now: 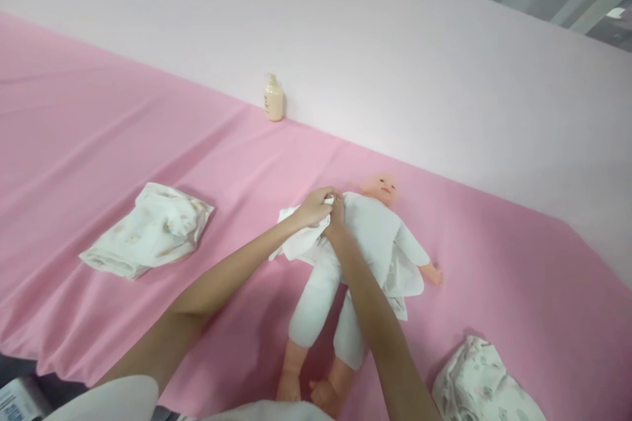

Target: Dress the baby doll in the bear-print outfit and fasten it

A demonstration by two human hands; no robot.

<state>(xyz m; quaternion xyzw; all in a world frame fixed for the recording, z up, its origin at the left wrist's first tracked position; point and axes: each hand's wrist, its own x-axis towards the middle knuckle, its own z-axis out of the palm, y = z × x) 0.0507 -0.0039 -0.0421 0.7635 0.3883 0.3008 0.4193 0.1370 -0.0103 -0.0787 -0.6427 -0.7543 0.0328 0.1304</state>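
A baby doll point(316, 306) with a soft white body lies on its back, head away from me and feet toward me. It has a white baby garment point(405, 276) around its upper body, which spreads out at both sides. My left hand point(315, 206) is closed on white fabric of the garment at the doll's shoulder on the left of the view. Right beside it, my right hand point(336, 216) is also closed on the cloth, fingers partly hidden. The doll's arm on that side is hidden by the cloth and my hands; its other arm reaches out to the right.
Pink cloth point(237, 158) covers the table, with a white wall point(316, 33) behind. A cream pump bottle point(274, 100) stands against the wall. Folded printed baby clothes point(148, 230) lie to the left, and another printed cloth bundle point(486, 381) at the lower right.
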